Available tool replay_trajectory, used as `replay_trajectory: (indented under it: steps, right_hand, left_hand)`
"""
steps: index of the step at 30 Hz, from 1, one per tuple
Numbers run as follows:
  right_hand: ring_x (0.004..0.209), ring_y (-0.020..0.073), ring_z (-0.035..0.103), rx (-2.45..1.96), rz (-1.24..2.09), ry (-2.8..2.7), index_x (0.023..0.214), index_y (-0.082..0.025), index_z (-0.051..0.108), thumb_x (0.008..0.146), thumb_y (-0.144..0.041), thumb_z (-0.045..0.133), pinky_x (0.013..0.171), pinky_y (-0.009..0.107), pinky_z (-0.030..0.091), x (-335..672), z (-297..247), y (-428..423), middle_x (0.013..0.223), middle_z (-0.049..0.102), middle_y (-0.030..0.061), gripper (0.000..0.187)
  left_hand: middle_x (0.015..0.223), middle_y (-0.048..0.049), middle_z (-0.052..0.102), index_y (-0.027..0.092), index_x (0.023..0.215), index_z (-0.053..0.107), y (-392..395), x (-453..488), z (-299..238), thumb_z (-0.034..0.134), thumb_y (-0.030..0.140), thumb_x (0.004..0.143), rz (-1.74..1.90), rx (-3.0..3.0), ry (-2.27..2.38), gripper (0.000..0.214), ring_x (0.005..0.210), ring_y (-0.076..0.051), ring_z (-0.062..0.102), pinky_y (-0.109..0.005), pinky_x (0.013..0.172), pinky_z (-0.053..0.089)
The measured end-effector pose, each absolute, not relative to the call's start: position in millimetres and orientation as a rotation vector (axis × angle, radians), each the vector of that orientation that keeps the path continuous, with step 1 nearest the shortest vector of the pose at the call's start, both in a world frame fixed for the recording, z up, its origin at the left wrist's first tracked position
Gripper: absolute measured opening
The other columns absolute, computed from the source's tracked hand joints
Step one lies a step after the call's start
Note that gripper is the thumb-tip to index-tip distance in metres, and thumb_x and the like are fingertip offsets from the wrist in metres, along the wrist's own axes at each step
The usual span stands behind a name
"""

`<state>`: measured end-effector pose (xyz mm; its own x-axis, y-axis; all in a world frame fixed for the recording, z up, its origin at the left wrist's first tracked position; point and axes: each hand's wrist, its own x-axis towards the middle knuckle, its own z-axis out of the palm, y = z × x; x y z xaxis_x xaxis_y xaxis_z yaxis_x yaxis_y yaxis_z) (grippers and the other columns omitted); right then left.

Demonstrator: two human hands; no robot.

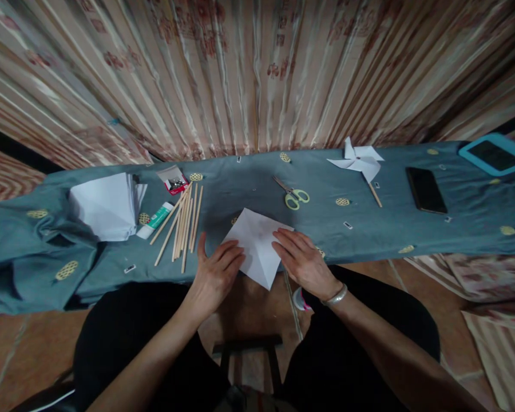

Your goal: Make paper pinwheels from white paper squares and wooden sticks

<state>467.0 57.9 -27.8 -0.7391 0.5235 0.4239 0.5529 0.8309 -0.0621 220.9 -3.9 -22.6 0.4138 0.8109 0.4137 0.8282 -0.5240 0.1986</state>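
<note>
A white square sheet of paper (pixel 257 243) lies turned like a diamond on the blue-grey cloth (pixel 369 229) at the bench's near edge, its lower corner hanging over. My left hand (pixel 217 272) rests with flat, spread fingers on the sheet's left edge. My right hand (pixel 302 260) lies with fingers stretched out on its right edge. Neither hand grips anything.
Left of the hands lie several wooden sticks (pixel 182 226), a glue stick (pixel 154 220), a small box of pins (pixel 175 182) and a stack of white paper (pixel 107 206). Behind are scissors (pixel 292 194); to the right a paper pinwheel (pixel 360 163), a phone (pixel 426 190) and a tablet (pixel 495 153).
</note>
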Motion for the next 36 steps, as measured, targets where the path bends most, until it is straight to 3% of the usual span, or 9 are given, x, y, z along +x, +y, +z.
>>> replay_trajectory:
  steps: [4,13,20,23,26,30,32,34,36]
  right_hand:
    - [0.126,0.0292,0.055,-0.763,0.054,-2.679,0.124,-0.013,0.063,0.096,-0.011,0.047,0.102,0.049,0.050,464.9,-37.2,53.8,0.132,0.064,0.0162,0.032]
    - [0.110,0.0225,0.066,-0.954,0.645,-2.374,0.111,-0.022,0.070,0.098,-0.023,0.048,0.097,0.043,0.055,467.4,-39.6,68.8,0.114,0.072,0.0087,0.025]
    - [0.095,0.0222,0.069,-1.156,0.888,-2.109,0.096,-0.022,0.072,0.094,-0.035,0.058,0.087,0.037,0.054,462.5,-43.1,86.8,0.100,0.075,0.0061,0.020]
    - [0.085,0.0211,0.070,-1.278,0.918,-2.023,0.090,-0.021,0.073,0.093,-0.038,0.059,0.079,0.033,0.053,459.8,-44.5,90.9,0.092,0.075,0.0050,0.022]
    - [0.077,0.0191,0.068,-1.356,0.894,-1.988,0.086,-0.021,0.073,0.092,-0.040,0.059,0.071,0.029,0.051,455.4,-43.1,94.4,0.085,0.075,0.0037,0.024]
    - [0.067,0.0169,0.066,-1.423,0.849,-1.982,0.086,-0.020,0.072,0.089,-0.039,0.062,0.063,0.027,0.048,450.0,-38.4,100.4,0.077,0.073,0.0020,0.021]
    - [0.064,0.0165,0.065,-1.442,0.869,-1.988,0.084,-0.021,0.072,0.088,-0.037,0.064,0.060,0.027,0.047,448.2,-36.0,103.2,0.074,0.073,0.0012,0.019]
    - [0.063,0.0165,0.065,-1.463,0.879,-1.995,0.082,-0.021,0.072,0.087,-0.035,0.065,0.060,0.027,0.046,446.5,-34.0,105.2,0.072,0.073,0.0007,0.016]
    - [0.061,0.0167,0.065,-1.493,0.857,-1.992,0.081,-0.021,0.072,0.086,-0.034,0.066,0.060,0.027,0.046,444.8,-32.7,106.3,0.071,0.072,0.0004,0.015]
  left_hand:
    - [0.131,-0.0056,0.066,0.021,0.123,0.061,-1.5,215.0,-39.4,0.041,0.010,0.098,-0.561,-2.722,-1.427,0.034,0.124,-0.025,0.057,-0.065,0.119,0.006]
    - [0.118,-0.0079,0.072,0.018,0.115,0.065,7.9,200.2,-45.0,0.045,0.013,0.098,-0.750,-2.783,-1.521,0.027,0.114,-0.023,0.064,-0.057,0.116,0.026]
    - [0.088,-0.0066,0.074,0.017,0.101,0.069,27.7,200.8,-41.7,0.045,0.025,0.100,-1.016,-2.762,-1.792,0.026,0.085,-0.019,0.068,-0.038,0.086,0.053]
    - [0.082,-0.0061,0.073,0.017,0.096,0.071,36.6,199.5,-46.0,0.046,0.030,0.099,-1.116,-2.686,-1.933,0.028,0.076,-0.018,0.068,-0.030,0.072,0.055]
    - [0.087,-0.0062,0.074,0.017,0.105,0.069,43.6,198.2,-47.8,0.048,0.032,0.097,-1.142,-2.618,-2.097,0.027,0.079,-0.019,0.071,-0.030,0.071,0.056]
    - [0.109,-0.0101,0.073,0.016,0.137,0.049,45.2,204.9,-35.9,0.050,0.027,0.097,-1.059,-2.543,-1.977,0.042,0.099,-0.023,0.070,-0.037,0.085,0.057]
    - [0.135,-0.0137,0.061,0.018,0.141,0.045,41.2,215.1,-29.4,0.047,0.021,0.097,-0.918,-2.554,-1.702,0.044,0.126,-0.028,0.056,-0.047,0.104,0.047]
    - [0.144,-0.0119,0.054,0.018,0.144,0.041,35.1,227.8,-28.6,0.042,0.016,0.098,-0.733,-2.689,-1.481,0.046,0.141,-0.026,0.040,-0.050,0.116,0.034]
    - [0.145,-0.0109,0.054,0.014,0.143,0.042,29.3,239.0,-34.2,0.039,0.016,0.099,-0.634,-2.727,-1.405,0.044,0.144,-0.025,0.035,-0.050,0.121,0.024]
